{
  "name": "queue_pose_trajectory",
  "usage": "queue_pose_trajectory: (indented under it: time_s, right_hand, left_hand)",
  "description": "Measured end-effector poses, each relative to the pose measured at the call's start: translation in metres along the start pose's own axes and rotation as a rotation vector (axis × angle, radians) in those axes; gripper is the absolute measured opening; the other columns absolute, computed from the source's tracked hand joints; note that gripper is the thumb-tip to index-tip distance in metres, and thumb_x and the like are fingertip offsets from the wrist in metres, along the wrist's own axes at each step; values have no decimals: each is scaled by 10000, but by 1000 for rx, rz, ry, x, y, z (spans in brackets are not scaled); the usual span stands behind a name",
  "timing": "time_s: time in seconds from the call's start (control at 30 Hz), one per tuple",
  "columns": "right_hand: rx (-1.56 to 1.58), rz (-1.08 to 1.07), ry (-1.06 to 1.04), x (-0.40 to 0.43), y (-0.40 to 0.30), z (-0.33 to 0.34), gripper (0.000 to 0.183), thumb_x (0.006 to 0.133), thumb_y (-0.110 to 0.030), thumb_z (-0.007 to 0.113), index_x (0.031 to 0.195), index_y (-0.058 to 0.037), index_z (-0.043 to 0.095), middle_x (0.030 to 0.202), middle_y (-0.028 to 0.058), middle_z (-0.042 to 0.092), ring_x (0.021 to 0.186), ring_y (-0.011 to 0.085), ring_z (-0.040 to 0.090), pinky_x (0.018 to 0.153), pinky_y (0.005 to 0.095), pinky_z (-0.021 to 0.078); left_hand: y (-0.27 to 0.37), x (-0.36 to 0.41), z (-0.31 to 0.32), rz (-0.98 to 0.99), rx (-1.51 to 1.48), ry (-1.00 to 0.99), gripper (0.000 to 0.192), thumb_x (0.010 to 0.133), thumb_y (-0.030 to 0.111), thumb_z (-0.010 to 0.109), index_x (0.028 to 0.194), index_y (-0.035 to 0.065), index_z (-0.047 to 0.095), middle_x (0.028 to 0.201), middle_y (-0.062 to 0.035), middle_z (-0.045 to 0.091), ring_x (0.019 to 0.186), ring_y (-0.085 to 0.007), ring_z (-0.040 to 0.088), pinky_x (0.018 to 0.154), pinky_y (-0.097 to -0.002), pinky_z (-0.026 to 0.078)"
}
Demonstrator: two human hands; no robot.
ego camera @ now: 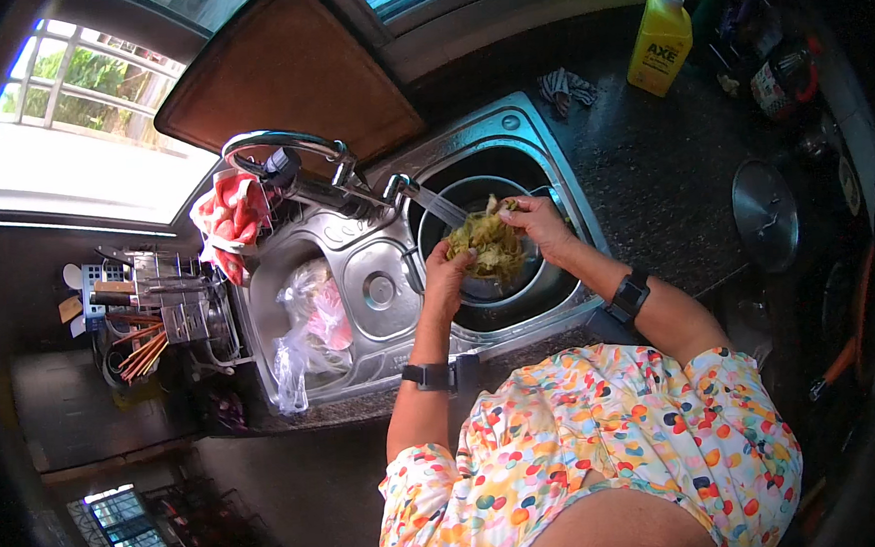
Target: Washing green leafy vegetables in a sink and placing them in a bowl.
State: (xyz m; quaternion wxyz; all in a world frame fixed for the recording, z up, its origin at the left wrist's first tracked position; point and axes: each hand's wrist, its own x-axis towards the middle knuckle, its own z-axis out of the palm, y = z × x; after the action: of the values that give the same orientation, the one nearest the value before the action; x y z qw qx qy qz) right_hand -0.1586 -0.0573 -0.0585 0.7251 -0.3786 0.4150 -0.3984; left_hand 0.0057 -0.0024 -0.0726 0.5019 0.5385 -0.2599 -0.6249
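Both my hands hold a limp bunch of yellow-green leafy vegetable (487, 249) over a metal pot (428, 225) standing in the right sink basin. My left hand (446, 273) grips the near left side of the bunch, thumb on top. My right hand (538, 224) pinches its right side between thumb and fingers. From the chrome faucet (400, 185), water runs down onto the leaves. The bottom of the pot is partly hidden by the bunch and my hands.
Clear plastic bags (313, 326) lie in the left sink basin. A dish rack (175, 289) with knives and chopsticks stands at left, beside a red cloth (231, 218). On the dark counter are a yellow AXE pump bottle (660, 45), a striped rag (568, 91) and a metal lid (764, 214).
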Motion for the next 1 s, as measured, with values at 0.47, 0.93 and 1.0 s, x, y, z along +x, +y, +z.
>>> queue_pose_trajectory:
  time_s: [0.47, 0.93, 1.0]
  right_hand:
    - [130, 31, -182, -1, 0, 1, 135, 778, -126, 498, 858, -33, 555, 779, 11, 557, 723, 89, 521, 680, 224, 413]
    - [19, 12, -180, 9, 0, -24, 159, 799, -121, 475, 886, 0, 531, 765, 30, 547, 675, 81, 504, 636, 194, 413]
    - [78, 61, -109, 10, 6, -35, 175, 816, -143, 447, 895, -3, 515, 742, 40, 535, 666, 91, 496, 627, 195, 401]
  left_hand:
    - [5, -13, 15, 275, 1442, 138, 421, 606, 198, 660, 942, 11, 490, 779, -143, 522, 696, -252, 535, 645, -302, 422]
    - [51, -19, 17, 216, 266, -82, 140, 675, 26, 571, 804, -26, 580, 691, -41, 578, 610, -86, 518, 592, -203, 411]
    - [47, -16, 10, 214, 192, -70, 130, 669, 15, 568, 792, -22, 581, 687, -44, 579, 608, -95, 521, 604, -205, 408]
